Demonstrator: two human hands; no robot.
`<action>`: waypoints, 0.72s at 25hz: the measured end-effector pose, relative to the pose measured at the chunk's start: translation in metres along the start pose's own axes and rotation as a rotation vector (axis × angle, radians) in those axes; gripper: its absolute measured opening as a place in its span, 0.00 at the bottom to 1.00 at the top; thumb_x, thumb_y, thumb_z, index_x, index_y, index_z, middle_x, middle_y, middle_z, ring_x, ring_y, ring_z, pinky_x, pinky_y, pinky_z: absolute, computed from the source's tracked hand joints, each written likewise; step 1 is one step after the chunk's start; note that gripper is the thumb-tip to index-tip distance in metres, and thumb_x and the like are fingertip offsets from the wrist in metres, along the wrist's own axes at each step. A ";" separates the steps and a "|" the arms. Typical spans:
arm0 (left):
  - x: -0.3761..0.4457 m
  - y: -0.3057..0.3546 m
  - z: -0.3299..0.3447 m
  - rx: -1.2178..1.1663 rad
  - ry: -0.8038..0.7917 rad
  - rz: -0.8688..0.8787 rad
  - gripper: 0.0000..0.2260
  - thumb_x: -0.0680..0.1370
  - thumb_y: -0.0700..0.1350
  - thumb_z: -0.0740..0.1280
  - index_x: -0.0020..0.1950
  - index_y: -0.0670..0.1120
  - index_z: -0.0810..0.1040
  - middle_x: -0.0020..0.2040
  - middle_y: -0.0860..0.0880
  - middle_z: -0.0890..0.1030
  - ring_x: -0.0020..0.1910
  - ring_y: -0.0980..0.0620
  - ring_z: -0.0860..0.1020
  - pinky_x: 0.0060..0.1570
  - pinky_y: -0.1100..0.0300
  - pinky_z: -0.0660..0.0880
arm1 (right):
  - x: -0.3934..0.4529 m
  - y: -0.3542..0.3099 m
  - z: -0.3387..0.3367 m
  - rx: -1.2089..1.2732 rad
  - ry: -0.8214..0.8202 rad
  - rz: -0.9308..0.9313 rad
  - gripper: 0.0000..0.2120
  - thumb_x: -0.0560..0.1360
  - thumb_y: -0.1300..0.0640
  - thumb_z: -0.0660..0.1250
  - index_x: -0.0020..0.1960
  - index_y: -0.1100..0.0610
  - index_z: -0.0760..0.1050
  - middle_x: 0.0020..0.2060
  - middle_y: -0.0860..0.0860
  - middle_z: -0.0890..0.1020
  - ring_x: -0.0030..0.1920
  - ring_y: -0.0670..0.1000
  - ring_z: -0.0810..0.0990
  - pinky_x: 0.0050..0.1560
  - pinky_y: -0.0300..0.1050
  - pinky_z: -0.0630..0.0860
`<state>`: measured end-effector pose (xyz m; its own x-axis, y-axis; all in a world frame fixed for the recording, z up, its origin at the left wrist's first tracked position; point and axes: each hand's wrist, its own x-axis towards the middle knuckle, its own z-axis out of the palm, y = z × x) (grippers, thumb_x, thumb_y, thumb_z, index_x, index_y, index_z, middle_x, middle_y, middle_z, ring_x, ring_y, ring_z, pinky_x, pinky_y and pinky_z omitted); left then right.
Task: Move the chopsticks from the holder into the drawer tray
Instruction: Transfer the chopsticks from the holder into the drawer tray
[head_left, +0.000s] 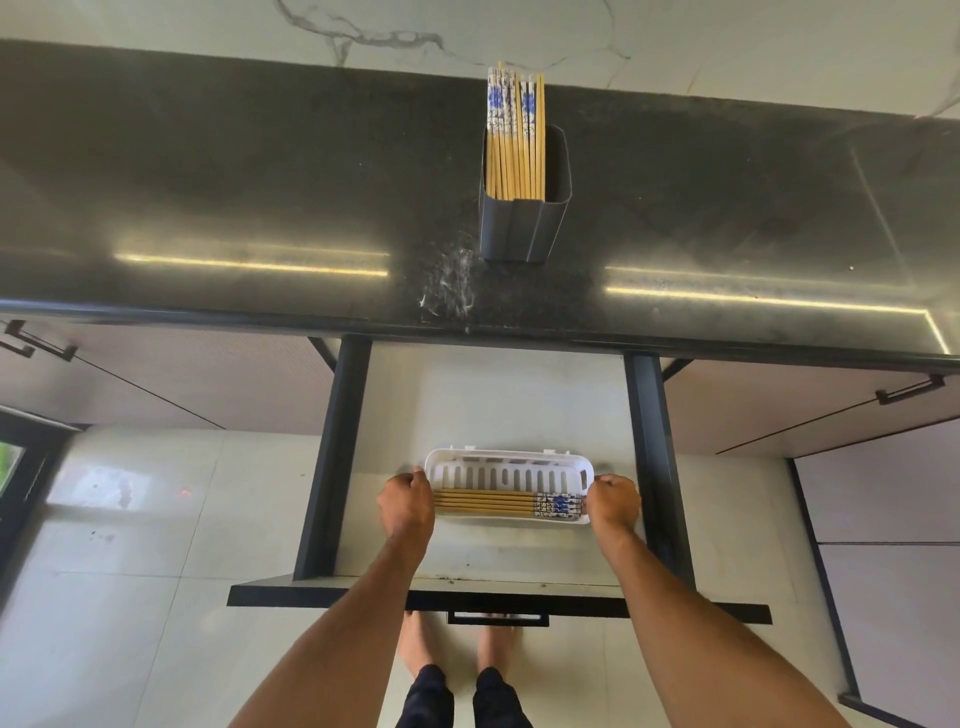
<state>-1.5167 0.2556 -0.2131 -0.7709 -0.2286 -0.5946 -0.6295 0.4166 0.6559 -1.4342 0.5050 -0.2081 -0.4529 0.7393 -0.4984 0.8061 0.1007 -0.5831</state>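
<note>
Both hands curled, left hand (407, 503) gripping white tray (506, 470) left end, right hand (613, 500) its right end

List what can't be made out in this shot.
Head view only:
- Fingertips of left hand and right hand: curled under, hidden by the knuckles at the tray ends.
- Chopstick tips in holder: hidden by its wall.
- Exact chopstick count in tray: too small.
- Drawer back: hidden under the counter.

Table (260, 171): dark polished stone, glossy. Holder (522, 223): matt dark plastic. Chopsticks (514, 140): wood, printed blue-white tops. Tray (506, 460): white slotted plastic, smooth.
</note>
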 end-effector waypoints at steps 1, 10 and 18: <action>0.000 0.000 -0.001 0.010 -0.009 0.007 0.15 0.85 0.47 0.59 0.47 0.42 0.80 0.41 0.44 0.81 0.36 0.50 0.80 0.30 0.66 0.74 | 0.001 -0.001 0.000 -0.015 0.000 -0.010 0.13 0.82 0.63 0.61 0.45 0.68 0.81 0.42 0.62 0.85 0.41 0.60 0.86 0.42 0.55 0.84; -0.021 0.049 -0.017 0.405 0.073 0.525 0.15 0.84 0.50 0.59 0.69 0.46 0.70 0.65 0.49 0.74 0.62 0.50 0.73 0.65 0.53 0.74 | -0.022 -0.046 -0.014 -0.429 0.140 -0.714 0.15 0.82 0.58 0.66 0.67 0.62 0.75 0.61 0.57 0.80 0.60 0.54 0.80 0.58 0.44 0.80; -0.027 0.165 -0.042 0.429 0.215 1.008 0.16 0.84 0.47 0.60 0.70 0.42 0.72 0.65 0.44 0.77 0.64 0.46 0.75 0.69 0.50 0.72 | -0.041 -0.159 -0.047 -0.429 0.363 -1.076 0.17 0.83 0.59 0.64 0.68 0.66 0.75 0.62 0.62 0.81 0.63 0.60 0.80 0.66 0.52 0.78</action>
<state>-1.6038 0.2940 -0.0689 -0.9370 0.2550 0.2386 0.3470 0.7570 0.5536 -1.5262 0.4902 -0.0647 -0.8907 0.2789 0.3590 0.1755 0.9394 -0.2945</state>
